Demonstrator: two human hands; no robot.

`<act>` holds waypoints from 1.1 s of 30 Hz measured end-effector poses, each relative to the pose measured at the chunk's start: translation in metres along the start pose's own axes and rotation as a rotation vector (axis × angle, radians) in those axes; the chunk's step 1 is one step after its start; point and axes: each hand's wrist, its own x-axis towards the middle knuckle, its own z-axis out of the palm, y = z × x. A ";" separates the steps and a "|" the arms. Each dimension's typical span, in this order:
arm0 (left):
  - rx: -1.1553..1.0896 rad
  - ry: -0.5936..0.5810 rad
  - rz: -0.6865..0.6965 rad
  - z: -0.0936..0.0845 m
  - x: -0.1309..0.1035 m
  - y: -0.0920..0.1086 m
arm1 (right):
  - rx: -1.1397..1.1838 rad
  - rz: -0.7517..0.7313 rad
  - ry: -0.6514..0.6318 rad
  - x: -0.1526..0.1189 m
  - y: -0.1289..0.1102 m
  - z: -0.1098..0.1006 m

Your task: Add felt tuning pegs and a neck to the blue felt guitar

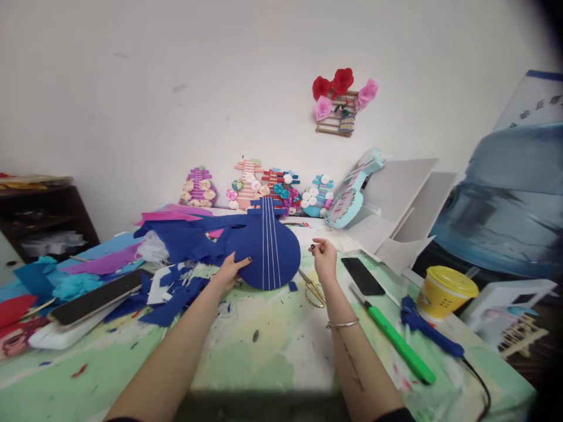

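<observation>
A dark blue paper lute (284,252), pipa-shaped with white strings down its front, is tilted up above the table. My left hand (229,271) grips its lower left edge, thumb on the front and the other fingers out of sight behind it. To the right of the lute, apart from it, my right hand (324,258) is raised with thumb and fingertips pinched together; whatever is between them is too small to make out. Gold-handled scissors (315,293) lie on the table beside my right wrist. A small blue scrap (292,286) rests near their tips.
At right are a black phone (363,276), a green utility knife (398,340), a blue glue gun (428,328) and a yellow-lidded tub (446,290). Blue paper scraps (165,310) and another phone (99,298) lie at left. Decorated paper lutes (246,184) stand along the wall.
</observation>
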 end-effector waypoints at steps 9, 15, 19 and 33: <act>-0.089 0.113 0.073 -0.004 0.000 0.000 | -0.189 0.011 -0.060 -0.033 0.022 -0.006; -0.138 0.145 0.115 -0.004 0.002 0.004 | -0.209 -0.006 -0.123 -0.037 0.016 -0.002; -0.160 0.144 0.135 -0.003 0.002 0.006 | -0.236 -0.029 -0.182 -0.041 0.014 -0.001; -0.215 0.098 0.193 0.006 -0.002 0.001 | -0.254 -0.033 -0.694 -0.071 0.014 0.023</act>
